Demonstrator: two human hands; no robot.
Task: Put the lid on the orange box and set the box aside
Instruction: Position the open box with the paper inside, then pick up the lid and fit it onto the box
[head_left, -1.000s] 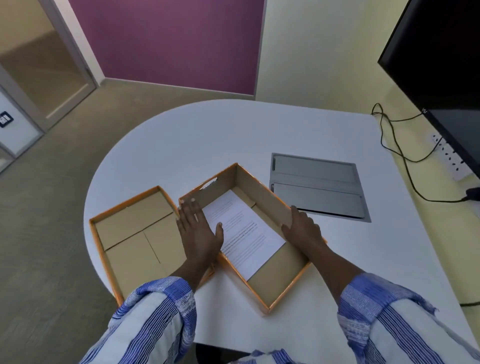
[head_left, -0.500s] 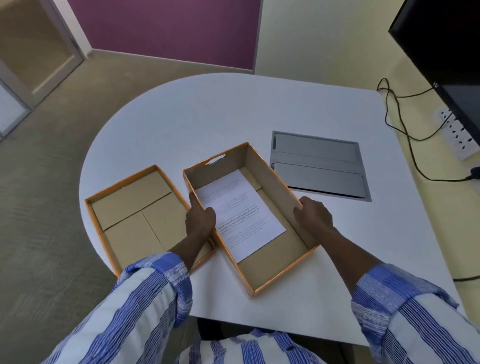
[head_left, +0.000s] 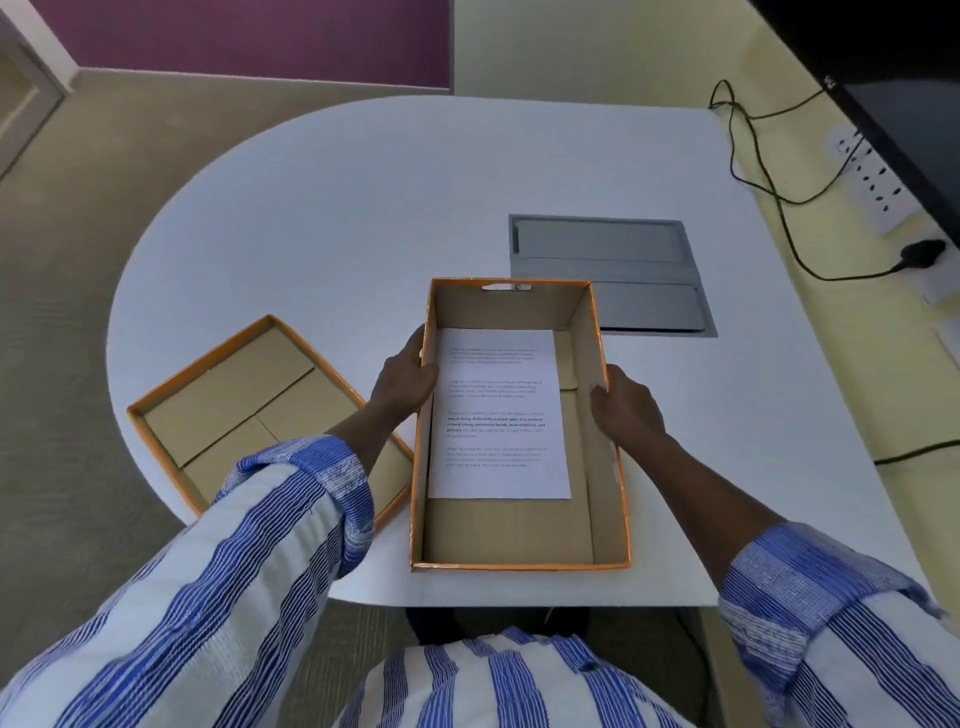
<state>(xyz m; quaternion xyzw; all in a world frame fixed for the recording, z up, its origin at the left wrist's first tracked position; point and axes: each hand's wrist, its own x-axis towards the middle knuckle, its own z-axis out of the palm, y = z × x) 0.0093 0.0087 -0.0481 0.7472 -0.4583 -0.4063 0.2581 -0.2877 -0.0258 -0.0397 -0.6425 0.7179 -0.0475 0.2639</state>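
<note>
The orange box (head_left: 605, 467) stands open near the front edge of the white table, squared up to me, with a printed sheet of paper (head_left: 497, 415) lying flat inside. My left hand (head_left: 405, 382) grips the box's left wall, thumb over the rim. My right hand (head_left: 626, 405) grips the right wall from outside. The orange lid (head_left: 228, 395) lies upside down on the table to the left of the box, its brown inside showing; my left sleeve covers its near corner.
A grey metal cable hatch (head_left: 608, 260) is set into the white table (head_left: 363, 208) just behind the box. Black cables (head_left: 763, 171) and a power strip (head_left: 872, 176) run along the right wall under a dark screen (head_left: 909, 104). The table's front edge lies close to the box.
Both hands went from resting on the angled box to gripping its side walls. The box has turned clockwise until square to me and shifted right, away from the lid.
</note>
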